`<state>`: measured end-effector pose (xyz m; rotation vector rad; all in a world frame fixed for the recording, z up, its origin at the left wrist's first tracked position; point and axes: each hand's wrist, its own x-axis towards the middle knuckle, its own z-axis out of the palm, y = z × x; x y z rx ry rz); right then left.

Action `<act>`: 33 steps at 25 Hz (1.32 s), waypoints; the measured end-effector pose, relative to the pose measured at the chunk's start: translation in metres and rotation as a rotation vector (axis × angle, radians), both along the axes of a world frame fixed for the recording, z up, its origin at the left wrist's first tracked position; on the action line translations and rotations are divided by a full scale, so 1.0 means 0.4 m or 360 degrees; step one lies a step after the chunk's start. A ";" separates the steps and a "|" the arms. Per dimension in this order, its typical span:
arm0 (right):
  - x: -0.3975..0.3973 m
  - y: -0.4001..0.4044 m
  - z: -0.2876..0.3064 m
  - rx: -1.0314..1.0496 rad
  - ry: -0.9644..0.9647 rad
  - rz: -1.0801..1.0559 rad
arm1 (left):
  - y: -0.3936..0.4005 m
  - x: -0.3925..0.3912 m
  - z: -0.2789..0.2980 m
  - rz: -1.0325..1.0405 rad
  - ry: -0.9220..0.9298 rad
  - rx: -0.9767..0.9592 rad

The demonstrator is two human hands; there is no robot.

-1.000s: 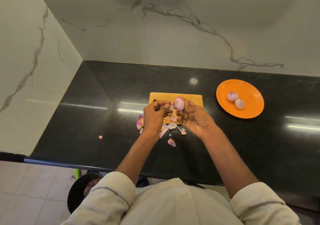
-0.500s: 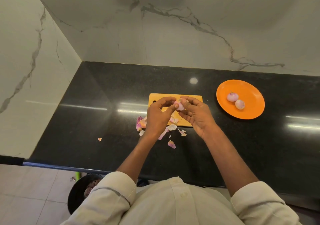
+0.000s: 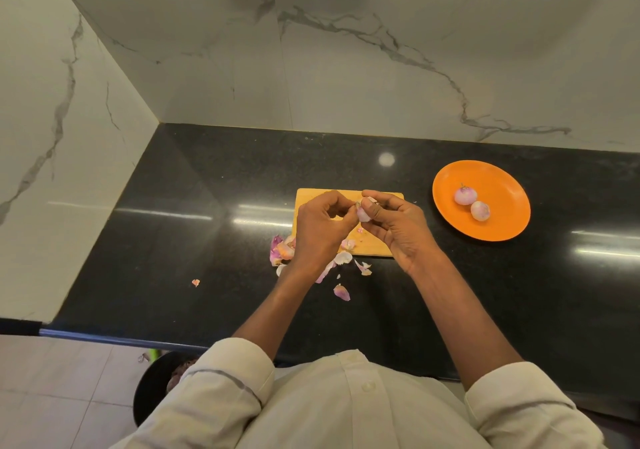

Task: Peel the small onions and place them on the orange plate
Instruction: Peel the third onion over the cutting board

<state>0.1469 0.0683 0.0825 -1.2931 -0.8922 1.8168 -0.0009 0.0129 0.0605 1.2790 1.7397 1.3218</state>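
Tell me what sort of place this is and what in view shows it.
Most likely a home kitchen. A polished black countertop meets marble-look walls, a wooden cutting board lies amid onion peels, and two peeled onions sit on an orange plate.

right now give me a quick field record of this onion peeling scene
in hands: small pale purple onion, held over the wooden cutting board
left hand: pinching at the onion
right hand: gripping the onion
round orange plate: two peeled onions
black stone counter: loose pink onion skins by the board's near left corner
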 end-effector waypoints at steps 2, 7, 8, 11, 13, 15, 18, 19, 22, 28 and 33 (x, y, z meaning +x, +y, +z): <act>-0.008 0.004 0.002 0.0022 0.0008 -0.0002 | 0.013 0.013 0.007 0.0059 0.0080 -0.0023; -0.019 0.011 0.008 0.0028 0.0064 0.0012 | 0.021 0.012 0.013 0.0151 0.0125 -0.0020; -0.021 0.010 0.007 0.0008 0.0078 0.0006 | 0.019 0.013 0.013 0.0163 0.0128 -0.0012; -0.026 0.004 0.007 -0.0065 0.0112 -0.0030 | 0.017 0.010 0.005 0.0207 0.0078 -0.0029; -0.025 0.002 0.009 -0.0096 0.0133 -0.0067 | 0.013 -0.004 -0.002 0.0168 -0.0073 -0.0039; -0.021 0.002 0.012 -0.0108 0.0160 -0.0105 | 0.005 -0.018 -0.006 0.0096 -0.0238 -0.0046; -0.018 -0.003 0.013 -0.0110 0.0179 -0.0083 | -0.008 -0.024 -0.005 0.0085 -0.0336 -0.0023; -0.017 -0.006 0.014 -0.0111 0.0179 -0.0071 | -0.011 -0.024 -0.004 0.0097 -0.0330 -0.0007; -0.012 -0.015 0.014 -0.0109 0.0177 -0.0069 | -0.018 -0.022 -0.002 0.0097 -0.0290 0.0012; -0.016 -0.038 0.013 -0.0173 0.0293 -0.0069 | -0.038 -0.009 -0.004 0.0227 -0.0344 -0.0001; -0.020 -0.042 0.009 -0.0230 0.0292 -0.0140 | -0.043 -0.016 -0.013 0.0233 -0.0530 -0.0012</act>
